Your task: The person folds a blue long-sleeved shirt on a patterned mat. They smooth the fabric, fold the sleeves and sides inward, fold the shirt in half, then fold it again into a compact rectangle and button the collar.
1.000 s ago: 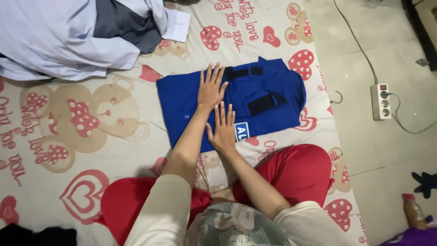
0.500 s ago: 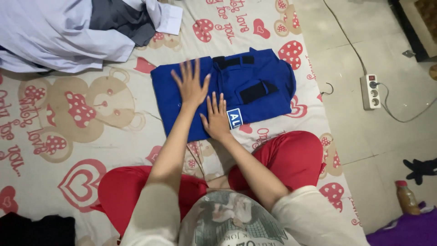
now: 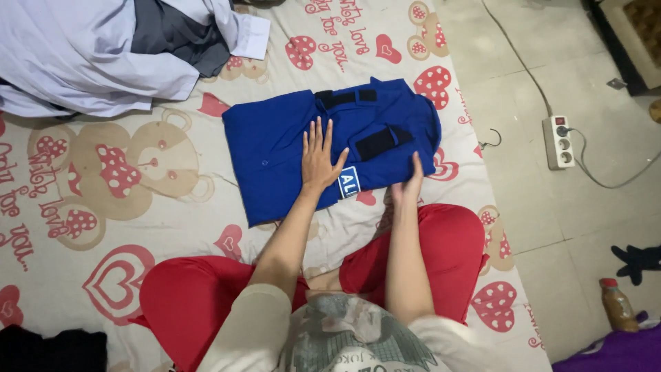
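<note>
A blue shirt (image 3: 275, 148), folded into a rectangle with black patches and a white label, lies on a cream sheet (image 3: 103, 220) printed with hearts and bears. My left hand (image 3: 318, 162) lies flat on the middle of the shirt, fingers spread and pointing away from me. At the shirt's near right edge, my right hand (image 3: 410, 182) has its fingers curled around the fabric beside the label. My legs in red trousers (image 3: 447, 248) are crossed just below the shirt.
A heap of pale lilac and grey clothes (image 3: 89, 55) lies at the top left. On the tiled floor to the right are a white power strip (image 3: 559, 142) with its cable, a small hook (image 3: 489, 141), a bottle (image 3: 617, 306) and purple cloth (image 3: 613, 351). Black cloth (image 3: 48, 348) lies bottom left.
My right hand has moved right, from flat on the shirt's middle to its near right edge. My left hand has slid back toward the middle of the shirt.
</note>
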